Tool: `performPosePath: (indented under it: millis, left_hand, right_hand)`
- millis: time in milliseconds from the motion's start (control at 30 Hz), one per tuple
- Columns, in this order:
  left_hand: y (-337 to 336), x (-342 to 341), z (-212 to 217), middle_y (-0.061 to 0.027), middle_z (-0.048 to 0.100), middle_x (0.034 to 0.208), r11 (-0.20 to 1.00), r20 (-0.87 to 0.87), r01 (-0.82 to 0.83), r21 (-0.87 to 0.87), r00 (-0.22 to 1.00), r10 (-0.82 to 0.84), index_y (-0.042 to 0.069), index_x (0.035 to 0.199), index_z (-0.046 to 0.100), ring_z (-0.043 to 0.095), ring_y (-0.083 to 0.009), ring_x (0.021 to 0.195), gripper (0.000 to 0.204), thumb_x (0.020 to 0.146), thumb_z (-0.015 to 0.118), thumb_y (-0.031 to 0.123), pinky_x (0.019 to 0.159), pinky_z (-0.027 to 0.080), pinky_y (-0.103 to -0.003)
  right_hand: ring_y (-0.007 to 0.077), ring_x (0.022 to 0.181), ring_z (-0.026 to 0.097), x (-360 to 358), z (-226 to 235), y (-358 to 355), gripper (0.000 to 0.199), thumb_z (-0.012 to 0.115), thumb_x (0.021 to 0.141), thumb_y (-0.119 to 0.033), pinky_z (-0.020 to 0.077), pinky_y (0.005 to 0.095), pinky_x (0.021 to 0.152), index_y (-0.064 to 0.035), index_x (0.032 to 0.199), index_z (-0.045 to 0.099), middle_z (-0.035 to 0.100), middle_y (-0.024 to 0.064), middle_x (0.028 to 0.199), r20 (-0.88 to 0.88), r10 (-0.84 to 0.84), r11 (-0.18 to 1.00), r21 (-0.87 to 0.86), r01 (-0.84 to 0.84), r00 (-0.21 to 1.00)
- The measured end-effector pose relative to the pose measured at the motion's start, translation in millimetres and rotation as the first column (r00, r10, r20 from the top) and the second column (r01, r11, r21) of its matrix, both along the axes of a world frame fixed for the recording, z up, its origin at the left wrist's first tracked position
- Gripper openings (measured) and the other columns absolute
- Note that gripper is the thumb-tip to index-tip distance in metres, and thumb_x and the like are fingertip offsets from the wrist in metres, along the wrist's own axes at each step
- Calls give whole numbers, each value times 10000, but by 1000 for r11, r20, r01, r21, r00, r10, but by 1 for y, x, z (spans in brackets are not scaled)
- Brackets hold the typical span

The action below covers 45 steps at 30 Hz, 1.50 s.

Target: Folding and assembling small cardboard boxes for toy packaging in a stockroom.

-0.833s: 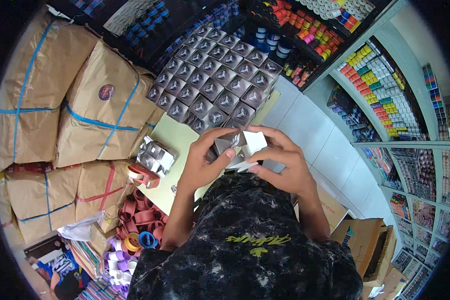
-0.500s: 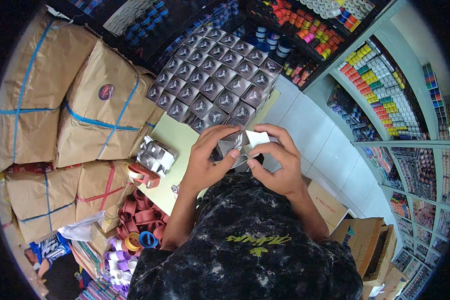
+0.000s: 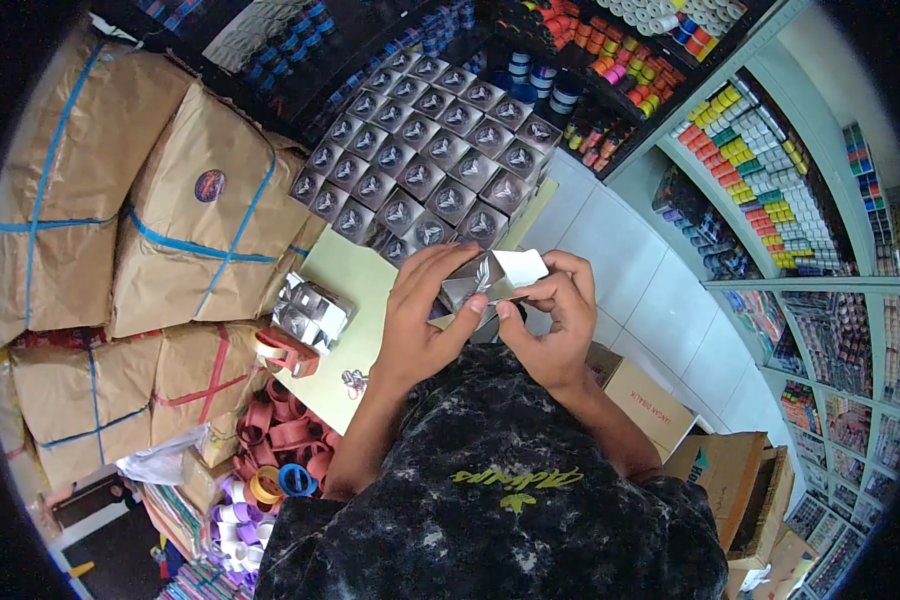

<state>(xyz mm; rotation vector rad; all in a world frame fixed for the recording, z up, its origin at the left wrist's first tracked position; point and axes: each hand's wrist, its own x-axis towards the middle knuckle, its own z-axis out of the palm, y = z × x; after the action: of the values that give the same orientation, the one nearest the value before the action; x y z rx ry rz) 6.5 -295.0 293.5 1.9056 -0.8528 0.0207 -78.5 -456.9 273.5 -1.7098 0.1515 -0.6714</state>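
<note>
The left hand (image 3: 428, 312) is closed around the left side of a small silver-grey box (image 3: 462, 286), fingers over its far edge and thumb pressed on the face toward the body. The right hand (image 3: 555, 318) grips the same box at its right end, where a white flap (image 3: 520, 267) stands out between the fingers and the stack side. The box sits between the 2 hands, just in front of the mottled dark shirt (image 3: 510, 430). Past the fingertips, a large block of matching boxes (image 3: 425, 165), packed in close rows, covers the far part of a pale yellow-green counter (image 3: 358, 275). Left of the left hand, on the same counter, lie a shiny grey-and-white bundle (image 3: 310, 312), a red tape dispenser (image 3: 288, 352) beside it, and a small metallic item (image 3: 354, 380) too small to make out. Lower down is a heap of reddish-brown rings (image 3: 282, 432), with 1 blue ring (image 3: 297, 480) near it. Farther left, brown paper parcels (image 3: 205, 205) are piled up, strapped in blue or red. On the right, cardboard cartons (image 3: 650, 405) stand near white floor tiles (image 3: 660, 300), and shelves (image 3: 745, 190) hold rows of colored spools.
</note>
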Motion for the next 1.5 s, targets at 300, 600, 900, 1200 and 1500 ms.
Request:
performPosePath:
  millis: [300,600,900,1200,1500]
  left_hand:
    - [-5,-4,-4,-170,665,1277,999,61,-43,1,997,43,-4,1277,631,591,-365,1205,492,837,759,177,1045,449,-446]
    - [3,2,-5,-157,655,1309,996,158,-49,75,987,36,8,1294,625,568,-370,1239,514,838,772,196,1059,434,-459]
    - [6,4,-9,-148,675,1262,997,77,-67,25,995,64,15,1252,648,592,-360,1191,411,892,722,199,1032,448,-447]
    - [3,4,-9,-156,685,1235,1000,129,-25,-3,991,25,4,1233,654,606,-362,1165,379,900,701,177,1015,465,-444]
    - [5,3,-9,-154,689,1251,999,154,-10,45,988,3,4,1233,659,608,-358,1189,367,926,670,204,1038,454,-445]
  right_hand:
    - [117,893,607,-2,-4,1,228,790,771,0,544,253,693,7,902,604,512,136,1160,-67,-73,997,8,74,995]
    - [193,918,628,4,-7,-8,261,840,778,-56,524,301,786,-27,1012,728,541,106,1130,-59,-11,990,-140,3,998]
    - [208,1052,636,0,4,-3,242,757,859,-13,543,314,877,-35,1098,724,554,111,1178,-108,105,993,62,-98,989]
    - [190,1139,598,1,-4,2,490,753,866,2,563,305,878,-37,1229,426,531,84,1211,-104,149,892,443,-88,983]
    - [116,1025,622,1,-9,-4,382,686,951,-48,541,267,890,23,1310,577,645,54,1167,-181,355,817,537,-210,917]
